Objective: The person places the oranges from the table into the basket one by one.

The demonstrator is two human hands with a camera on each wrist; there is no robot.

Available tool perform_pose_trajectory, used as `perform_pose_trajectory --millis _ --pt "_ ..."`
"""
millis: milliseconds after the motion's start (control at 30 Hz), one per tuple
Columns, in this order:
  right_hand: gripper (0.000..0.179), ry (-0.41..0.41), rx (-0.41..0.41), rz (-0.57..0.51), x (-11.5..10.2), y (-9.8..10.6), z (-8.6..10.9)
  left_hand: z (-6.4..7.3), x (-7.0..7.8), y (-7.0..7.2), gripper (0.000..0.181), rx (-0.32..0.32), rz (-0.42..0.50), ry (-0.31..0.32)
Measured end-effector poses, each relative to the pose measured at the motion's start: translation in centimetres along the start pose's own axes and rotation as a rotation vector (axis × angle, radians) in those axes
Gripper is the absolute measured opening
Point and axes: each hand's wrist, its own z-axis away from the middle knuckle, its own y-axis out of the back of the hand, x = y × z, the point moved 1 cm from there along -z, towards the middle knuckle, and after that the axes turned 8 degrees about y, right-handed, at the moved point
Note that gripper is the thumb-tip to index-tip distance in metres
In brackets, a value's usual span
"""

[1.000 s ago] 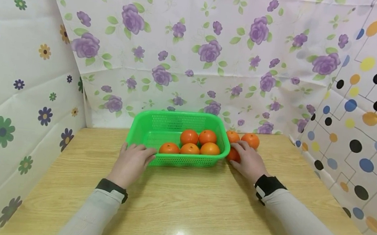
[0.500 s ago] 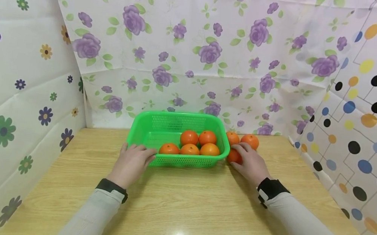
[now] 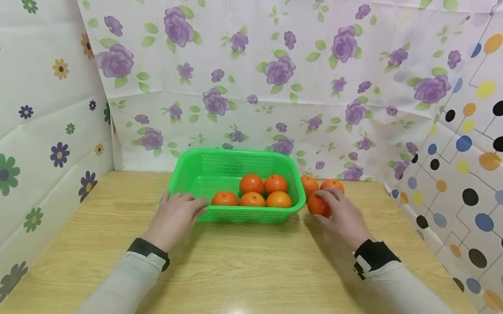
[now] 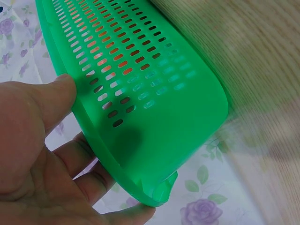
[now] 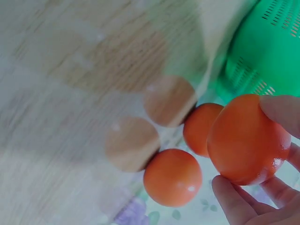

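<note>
A green plastic basket (image 3: 246,216) holds several oranges (image 3: 251,183) in its right half. My left hand (image 3: 177,220) grips its rim at the front left corner. In the left wrist view the thumb lies on the outer wall side of the basket (image 4: 154,140) and the fingers go round the rim. Just right of the basket, my right hand (image 3: 344,219) holds an orange (image 3: 318,206) between thumb and fingers. In the right wrist view this orange (image 5: 248,140) partly overlaps another behind it.
Two more oranges, one by the basket's right end (image 3: 309,185) and one farther right (image 3: 332,185), lie on the wooden table (image 3: 240,272). A flowered cloth (image 3: 241,75) hangs behind; patterned cloths stand at both sides.
My right hand has shifted a little to the right with the orange, drawing it away from the basket's side. The left hand and the basket have stayed in place.
</note>
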Motion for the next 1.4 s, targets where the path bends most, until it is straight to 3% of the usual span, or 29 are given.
perform_pose_trajectory --millis 267,500,800,1067,1400 --pt "0.061 0.088 0.055 0.016 -0.8 2.5 0.1 0.0 0.1 0.1 0.026 -0.004 0.013 0.003" --pt "0.062 0.096 0.036 0.026 -2.5 4.5 -0.4 -0.1 0.1 0.4 0.026 -0.017 0.013 0.01" --pt "0.063 0.153 0.028 0.017 -4.7 5.4 -2.0 -0.1 0.1 0.5 0.025 -0.021 0.01 0.004" --pt "0.062 0.213 -0.004 -0.012 -7.6 5.0 -5.0 -0.3 0.3 1.6 0.023 0.05 0.021 -0.067" --pt "0.059 0.27 -0.068 -0.076 -11.0 2.5 -9.8 -0.1 0.0 2.0 0.018 0.057 -0.02 -0.066"
